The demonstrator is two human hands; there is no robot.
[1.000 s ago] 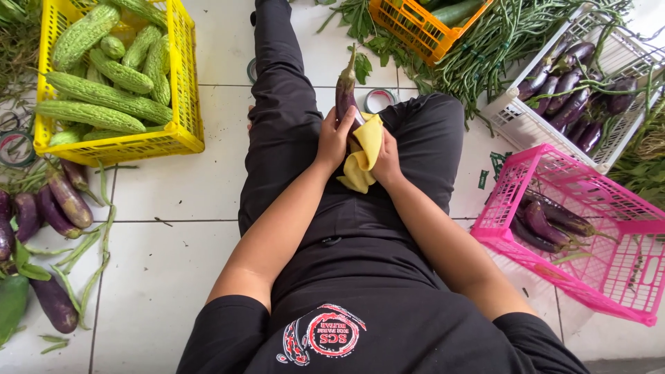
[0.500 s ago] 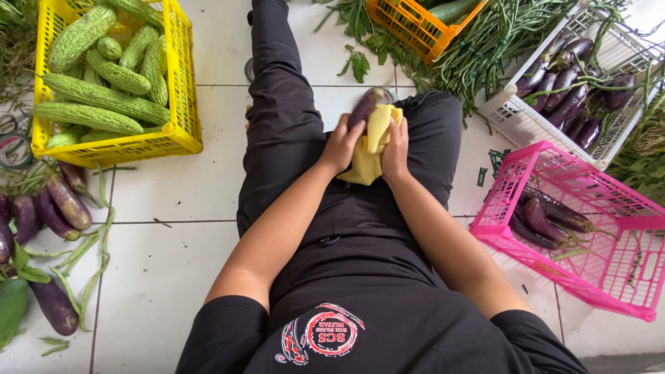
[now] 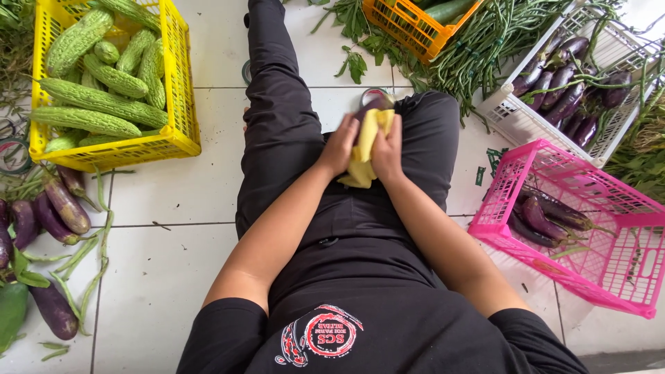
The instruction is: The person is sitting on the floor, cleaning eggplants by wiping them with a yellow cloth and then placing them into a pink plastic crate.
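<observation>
Left hand [image 3: 339, 147] and right hand [image 3: 386, 149] meet over the lap of a person seated on a white tiled floor [image 3: 173, 263], both grasping a purple eggplant [image 3: 373, 106] wrapped in a yellow cloth [image 3: 364, 152]. The step looks like wiping the eggplant clean. A pink crate [image 3: 575, 277] holding eggplants sits to the right; a yellow crate [image 3: 176, 135] of bitter gourds to the left. Next, the eggplant likely needs turning inside the cloth.

It looks like a vegetable market stall: crates of bitter gourds [image 3: 97, 97] and eggplants [image 3: 554, 215] stand on a tiled floor [image 3: 173, 263].
</observation>
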